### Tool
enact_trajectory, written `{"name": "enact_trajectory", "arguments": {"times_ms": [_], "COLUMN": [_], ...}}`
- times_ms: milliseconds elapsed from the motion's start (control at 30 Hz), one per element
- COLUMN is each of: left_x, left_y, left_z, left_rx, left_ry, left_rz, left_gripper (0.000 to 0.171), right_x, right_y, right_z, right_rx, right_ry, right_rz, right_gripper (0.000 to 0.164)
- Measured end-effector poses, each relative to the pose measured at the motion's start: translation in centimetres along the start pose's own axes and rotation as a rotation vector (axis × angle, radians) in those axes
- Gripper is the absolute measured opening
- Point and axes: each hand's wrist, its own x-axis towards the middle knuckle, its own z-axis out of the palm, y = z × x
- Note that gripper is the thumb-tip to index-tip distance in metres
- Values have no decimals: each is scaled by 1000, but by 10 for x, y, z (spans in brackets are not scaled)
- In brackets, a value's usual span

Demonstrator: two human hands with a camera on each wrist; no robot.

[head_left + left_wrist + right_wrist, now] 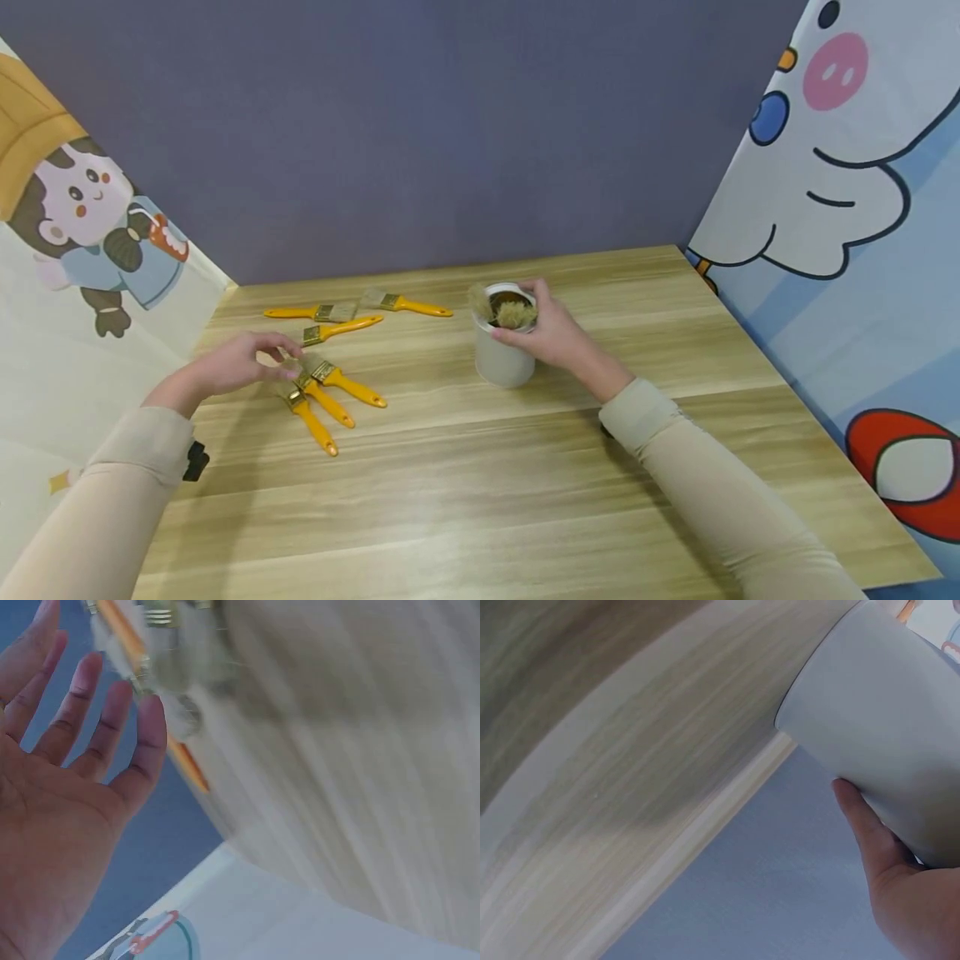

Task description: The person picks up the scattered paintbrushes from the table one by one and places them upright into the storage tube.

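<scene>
In the head view my left hand [238, 365] hovers at the bristle ends of three fanned paintbrushes, among them a front brush [315, 427] with an orange-yellow handle. Its fingers are loosely bent, with nothing held. The left wrist view has the palm [56, 817] and relaxed fingers beside blurred brushes. On the right, my right hand [561, 335] grips a white cylindrical can [501, 362] near its rim. Tan bristly tufts [516, 314] show at the can's mouth; what lies deeper is hidden. The right wrist view shows the can's smooth side [885, 727] and my thumb pressing it.
Behind the fan lie three more paintbrushes: a left one [294, 313], a middle one [348, 326] and a right one [422, 307]. The wood-grain table [450, 492] meets a dark grey-blue wall [465, 142] at the back. Cartoon-printed panels stand on both sides.
</scene>
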Motion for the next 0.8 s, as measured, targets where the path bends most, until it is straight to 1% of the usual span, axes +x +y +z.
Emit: {"name": "enact_trajectory", "arguments": {"times_ms": [100, 200, 300, 400, 533, 633, 700, 800], "left_x": [-6, -10, -12, -13, -16, -19, -21, -23], "left_y": [-9, -15, -18, -18, -16, -14, -14, -16], "left_z": [11, 22, 30, 34, 37, 38, 38, 40], "left_rx": [18, 27, 40, 59, 86, 93, 82, 90], "left_ry": [-4, -7, -3, 4, 6, 3, -1, -4], "left_rz": [58, 118, 148, 151, 156, 156, 155, 159], "left_gripper": [37, 35, 34, 34, 34, 32, 30, 29], "right_x": [0, -1, -1, 0, 1, 1, 1, 0], "right_y": [1, 1, 0, 0, 1, 1, 0, 0], "right_z": [1, 1, 1, 2, 2, 2, 2, 1], "right_rx": [1, -3, -4, -7, -12, -15, -15, -11], "right_ry": [3, 1, 1, 4, 13, 15, 12, 8], "right_rz": [7, 16, 23, 21, 13, 9, 10, 12], "right_gripper": [104, 104, 104, 105, 104, 105, 105, 106]}}
